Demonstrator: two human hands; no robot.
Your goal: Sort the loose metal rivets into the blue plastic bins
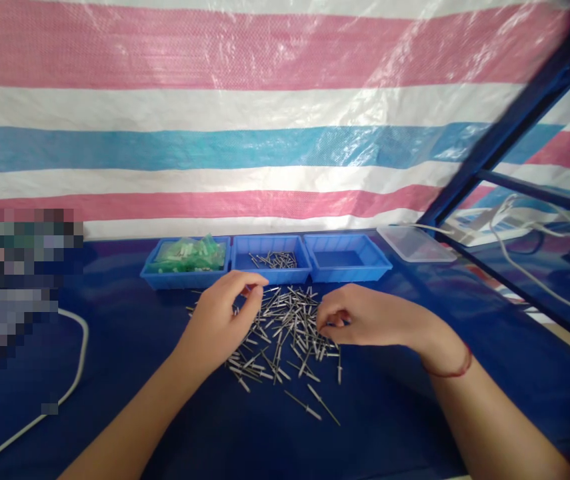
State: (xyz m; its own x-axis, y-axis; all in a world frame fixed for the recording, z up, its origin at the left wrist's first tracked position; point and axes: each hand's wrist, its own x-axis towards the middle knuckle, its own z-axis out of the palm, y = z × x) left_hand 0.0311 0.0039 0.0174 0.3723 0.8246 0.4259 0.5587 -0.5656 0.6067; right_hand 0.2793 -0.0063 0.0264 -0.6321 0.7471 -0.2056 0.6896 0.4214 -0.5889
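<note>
Fingers [328,312] bent; left hand [221,315], right hand [367,315] flanking rivet pile [291,319].

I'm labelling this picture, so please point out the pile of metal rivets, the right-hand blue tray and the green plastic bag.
Pile of metal rivets [291,316]: head view, middle of the heap.
Right-hand blue tray [352,275]: head view, near outer wall.
Green plastic bag [192,253]: head view, upper surface.

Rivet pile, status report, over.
Left hand at left side of rivet pile, right hand at its right. More rivets in middle blue bin. Hands partly hide pile.
</note>
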